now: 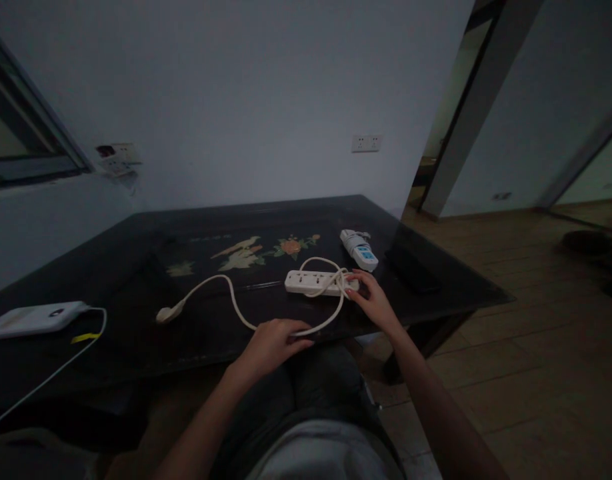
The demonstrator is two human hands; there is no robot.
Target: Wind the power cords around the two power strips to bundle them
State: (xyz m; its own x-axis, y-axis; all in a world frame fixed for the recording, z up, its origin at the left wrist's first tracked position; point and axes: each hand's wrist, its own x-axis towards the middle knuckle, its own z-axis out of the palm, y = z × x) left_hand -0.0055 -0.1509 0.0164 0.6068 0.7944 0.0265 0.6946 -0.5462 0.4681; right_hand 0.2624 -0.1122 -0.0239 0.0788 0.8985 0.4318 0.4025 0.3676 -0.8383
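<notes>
A white power strip (311, 282) lies on the dark lacquered table (136, 253), its cream cable (236, 303) looping across the top to a plug (167, 312) at the left. My left hand (271, 343) is closed on the cable near the table's front edge. At the strip's right end, my right hand (371, 298) pinches the cable loop where it leaves the strip. A white plug-in timer socket (359, 249) with a blue face lies just behind my right hand.
A white flat device (33, 318) with a thin white cord (61, 367) sits at the table's left end. A dark flat object (413, 270) lies on the right part of the table. Wall sockets (366, 143) are behind. Wooden floor (536, 320) extends to the right.
</notes>
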